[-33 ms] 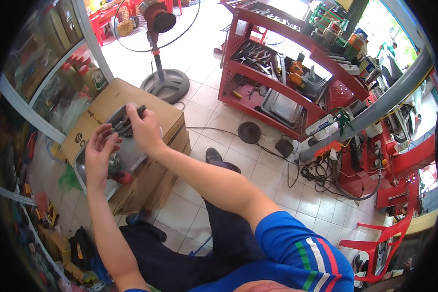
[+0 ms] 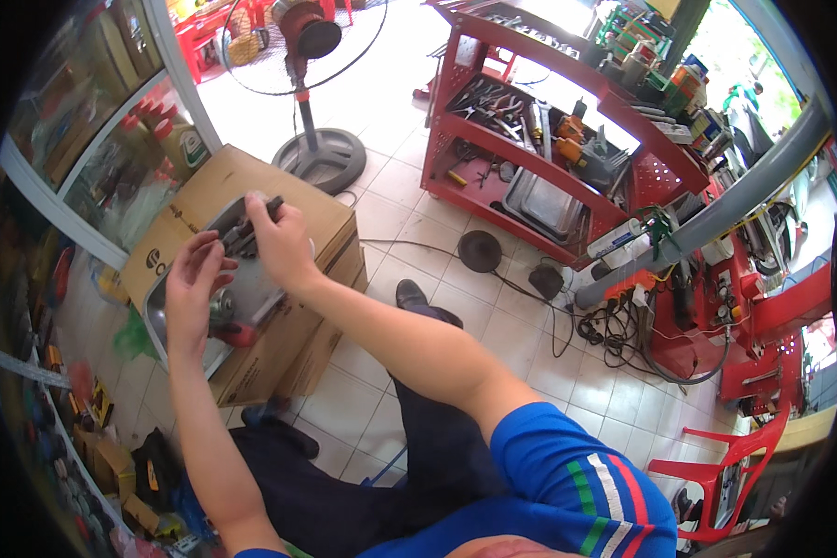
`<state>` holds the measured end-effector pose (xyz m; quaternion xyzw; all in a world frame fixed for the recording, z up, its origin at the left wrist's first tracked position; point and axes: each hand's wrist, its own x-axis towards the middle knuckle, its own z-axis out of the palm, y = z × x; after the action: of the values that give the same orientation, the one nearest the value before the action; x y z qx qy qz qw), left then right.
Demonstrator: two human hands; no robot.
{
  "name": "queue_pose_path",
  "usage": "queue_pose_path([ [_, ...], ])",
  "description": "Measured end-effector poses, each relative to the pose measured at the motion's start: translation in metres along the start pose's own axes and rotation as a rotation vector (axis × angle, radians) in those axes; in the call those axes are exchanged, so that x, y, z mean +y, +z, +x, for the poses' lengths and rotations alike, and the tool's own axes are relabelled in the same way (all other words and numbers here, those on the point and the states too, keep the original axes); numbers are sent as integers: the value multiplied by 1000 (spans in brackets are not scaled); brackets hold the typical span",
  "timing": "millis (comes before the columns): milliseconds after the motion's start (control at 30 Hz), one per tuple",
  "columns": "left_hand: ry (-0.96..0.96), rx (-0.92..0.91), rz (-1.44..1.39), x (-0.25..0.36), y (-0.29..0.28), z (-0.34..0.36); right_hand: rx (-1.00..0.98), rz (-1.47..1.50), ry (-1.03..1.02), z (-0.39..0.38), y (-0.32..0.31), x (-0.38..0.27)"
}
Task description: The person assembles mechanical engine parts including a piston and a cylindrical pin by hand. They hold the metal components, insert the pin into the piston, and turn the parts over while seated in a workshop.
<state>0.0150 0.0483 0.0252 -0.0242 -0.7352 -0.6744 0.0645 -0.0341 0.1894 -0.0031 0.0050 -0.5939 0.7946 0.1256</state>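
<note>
A shallow grey metal tray [image 2: 256,293] lies on top of a brown cardboard box [image 2: 321,219] in front of me. My right hand [image 2: 284,244] is closed around a dark metal part [image 2: 240,234] at the tray's far end. My left hand [image 2: 193,290] hovers over the tray with curled fingers. Its fingertips reach the near end of the same dark part, and I cannot tell whether they grip it. Below the left hand, a round metal piece [image 2: 221,303] and a red piece [image 2: 237,332] lie in the tray.
A standing fan [image 2: 309,56] is on the tiled floor behind the box. A red tool trolley [image 2: 539,139] with tools and a metal tray stands to the right, with cables [image 2: 614,325] on the floor. Glass shelving [image 2: 121,158] is at left, a red plastic chair [image 2: 730,465] at lower right.
</note>
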Motion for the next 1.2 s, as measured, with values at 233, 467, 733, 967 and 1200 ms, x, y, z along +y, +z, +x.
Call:
queue_pose_path([
  [233, -159, -94, 4, -8, -12, 8, -74, 57, 84, -3, 1, -3],
  [467, -190, -39, -152, 6, -8, 2, -57, 24, 131, -4, -1, -9],
  [733, -20, -25, -46, 3, -1, -1, -58, 23, 140, -4, -2, -10],
  [967, -9, -48, -28, -2, -6, 1, -56, -14, 107, -6, -1, -8],
  [1200, -115, -65, 41, -4, -12, 5, -64, -21, 146, -8, 1, -11],
])
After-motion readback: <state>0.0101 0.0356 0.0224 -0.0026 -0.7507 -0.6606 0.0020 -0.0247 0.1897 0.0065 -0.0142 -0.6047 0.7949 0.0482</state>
